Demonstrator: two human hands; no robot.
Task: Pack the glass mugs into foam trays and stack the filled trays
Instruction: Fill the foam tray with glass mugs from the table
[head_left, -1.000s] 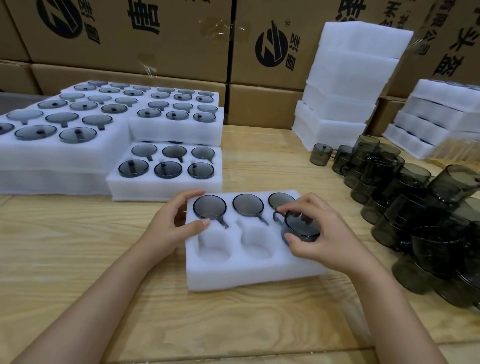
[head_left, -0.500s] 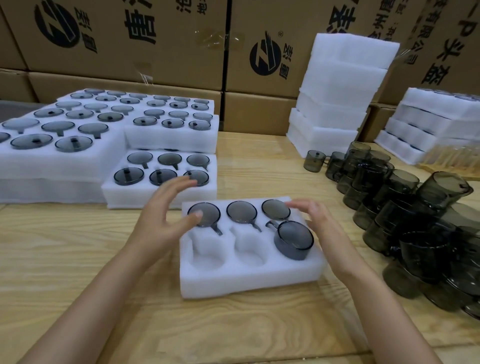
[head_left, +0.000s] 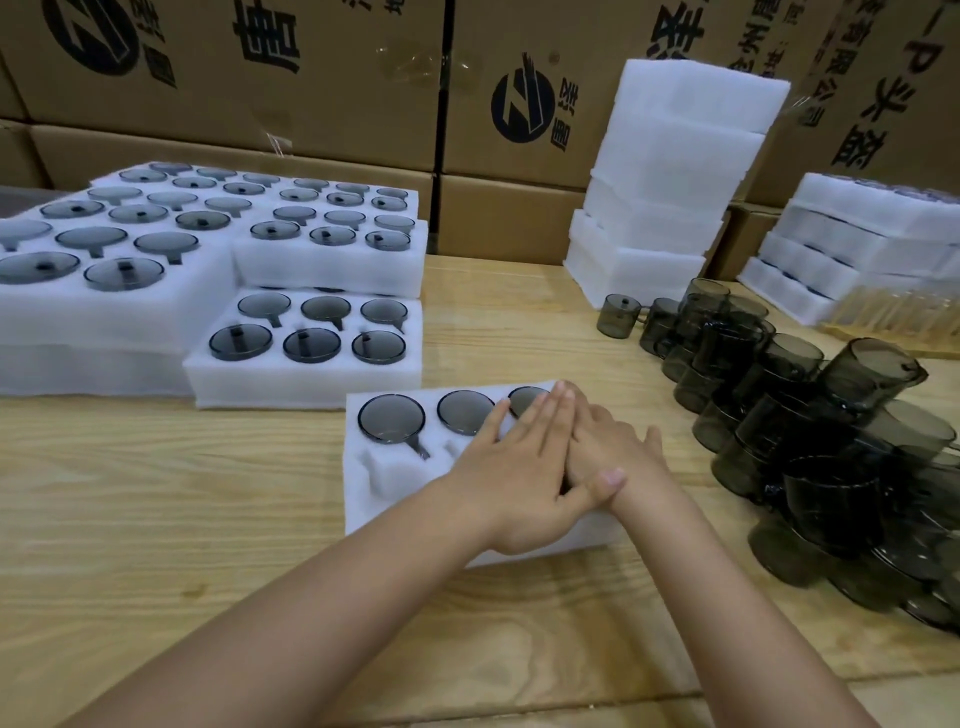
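Note:
A white foam tray (head_left: 375, 501) lies on the wooden table in front of me. Smoky glass mugs sit in its back row, one at the left (head_left: 390, 419) and one in the middle (head_left: 466, 412); a third is partly covered by fingers. My right hand (head_left: 615, 441) lies flat over the tray's front right pocket. My left hand (head_left: 511, 475) rests flat across the right hand with straight fingers, and both press down. The mug beneath them is hidden. The front left pocket (head_left: 387, 475) holds nothing.
Filled foam trays (head_left: 304, 382) are stacked at the left. A heap of loose smoky mugs (head_left: 810, 415) crowds the table's right side. Empty foam trays (head_left: 670, 171) stand in a tall stack at the back, with more foam (head_left: 857, 244) at far right. Cardboard boxes (head_left: 332, 78) wall the back.
The right hand let go of the mug in the front right pocket and flattened over it. The left hand swung right from the tray's left edge and now lies on top of the right hand.

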